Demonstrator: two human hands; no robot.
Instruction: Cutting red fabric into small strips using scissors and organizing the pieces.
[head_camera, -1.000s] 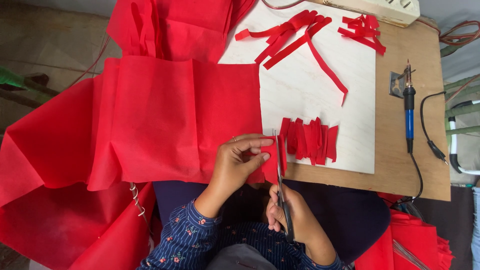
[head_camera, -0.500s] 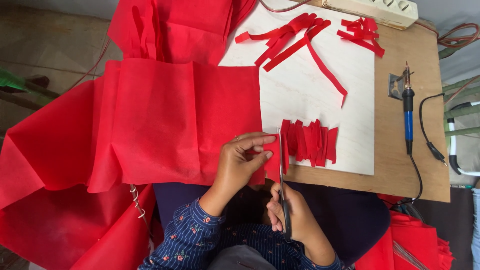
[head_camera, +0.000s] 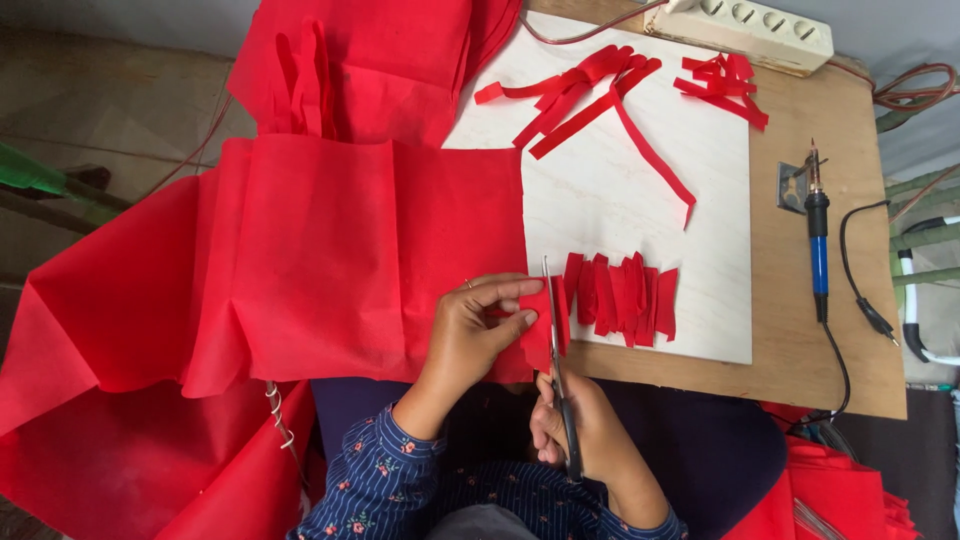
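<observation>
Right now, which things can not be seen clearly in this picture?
Head view only:
- Scissors: handles hidden inside the right hand.
- Red fabric: cut off by the left and bottom edges.
- Power strip: top cut by the upper edge.
- Soldering iron: cable end hidden below the table.

The red fabric sheet lies flat, its right edge on the white board. Steel scissors stand upright along that near edge, blades pointing far.

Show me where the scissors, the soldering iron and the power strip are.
scissors (head_camera: 556, 352): head view, on the blades just above the right hand.
soldering iron (head_camera: 819, 262): head view, on its blue handle, lying on the wooden table.
power strip (head_camera: 745, 24): head view, on its cream top face at the table's far edge.
</observation>
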